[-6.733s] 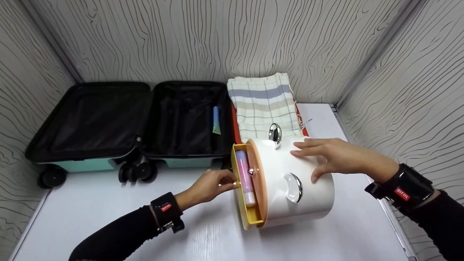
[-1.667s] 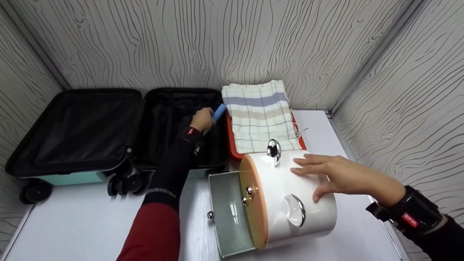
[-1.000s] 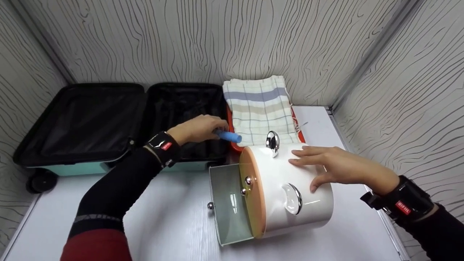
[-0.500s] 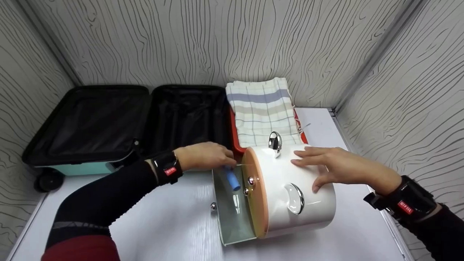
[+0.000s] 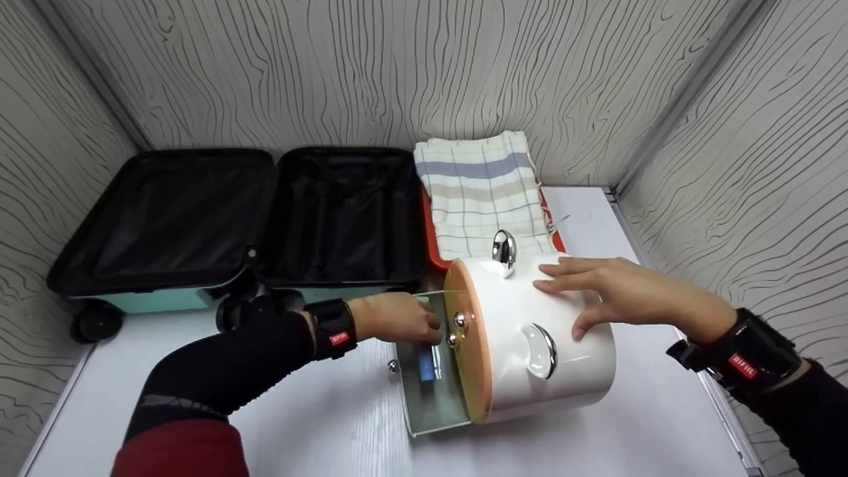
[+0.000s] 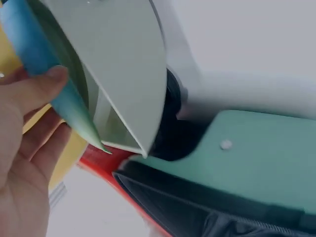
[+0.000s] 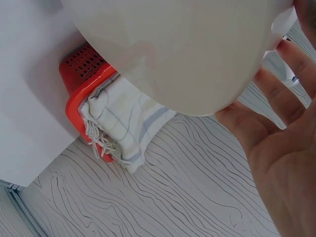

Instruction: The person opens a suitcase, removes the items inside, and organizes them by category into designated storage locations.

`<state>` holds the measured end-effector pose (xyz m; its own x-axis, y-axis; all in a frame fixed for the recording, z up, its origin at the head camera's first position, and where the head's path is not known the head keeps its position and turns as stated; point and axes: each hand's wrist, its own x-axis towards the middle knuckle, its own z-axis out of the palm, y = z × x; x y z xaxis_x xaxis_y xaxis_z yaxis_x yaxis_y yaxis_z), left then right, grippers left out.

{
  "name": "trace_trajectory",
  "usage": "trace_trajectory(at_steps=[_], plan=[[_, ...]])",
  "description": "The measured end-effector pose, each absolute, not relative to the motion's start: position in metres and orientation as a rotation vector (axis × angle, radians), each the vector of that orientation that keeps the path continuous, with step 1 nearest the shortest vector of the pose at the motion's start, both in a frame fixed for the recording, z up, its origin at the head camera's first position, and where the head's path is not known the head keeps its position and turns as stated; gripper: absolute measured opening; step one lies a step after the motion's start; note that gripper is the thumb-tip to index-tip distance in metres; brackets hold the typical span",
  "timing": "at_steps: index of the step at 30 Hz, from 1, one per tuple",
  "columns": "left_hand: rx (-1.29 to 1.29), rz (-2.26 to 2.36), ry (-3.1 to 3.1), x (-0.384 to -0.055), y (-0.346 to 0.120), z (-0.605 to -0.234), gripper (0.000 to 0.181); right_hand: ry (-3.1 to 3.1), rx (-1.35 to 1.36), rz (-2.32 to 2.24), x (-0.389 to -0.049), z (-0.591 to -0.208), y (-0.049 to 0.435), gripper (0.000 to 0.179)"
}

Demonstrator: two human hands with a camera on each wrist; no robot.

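My left hand [image 5: 401,317] pinches a blue-green squeeze tube [image 5: 426,363] between thumb and fingers, over the pulled-out grey-green drawer [image 5: 434,411]. In the left wrist view, the tube [image 6: 64,91] hangs with its flat green end beside the drawer [image 6: 123,54]; in the head view, its blue end points toward the drawer's near side. The drawer belongs to a rounded white storage box [image 5: 510,298] with an orange front and silver knobs. Atop the box rests my right hand [image 5: 609,295], fingers spread; in the right wrist view its fingers [image 7: 244,121] touch the box edge.
A mint suitcase [image 5: 152,301] lies unfolded at the left, its black-lined halves showing. Behind the box stands a red basket [image 5: 435,255] holding a folded checked towel [image 5: 480,192]. Patterned walls [image 5: 331,73] bound the white table [image 5: 318,424].
The yellow drawer is pushed in and the grey-green one pulled out. My left hand has lifted the tube from the suitcase and brought it to the drawer. My right hand stays on the box.
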<state>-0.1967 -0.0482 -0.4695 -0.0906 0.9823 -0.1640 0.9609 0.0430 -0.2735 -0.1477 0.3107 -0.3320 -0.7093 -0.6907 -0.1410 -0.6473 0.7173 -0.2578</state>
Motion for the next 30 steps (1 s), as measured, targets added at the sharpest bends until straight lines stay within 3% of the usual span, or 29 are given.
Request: trace_trajectory(at_steps=[18,30], plan=[[-2.033,0.786,-2.177,-0.18,-0.024,-0.497,0.02,2.689,-1.049,-0.272,-0.148,-0.331,0.31,0.081],[-1.821,0.053,-2.433,-0.18,-0.075,-0.476,0.016,2.688,-1.047,-0.267,-0.148,-0.33,0.31,0.08]])
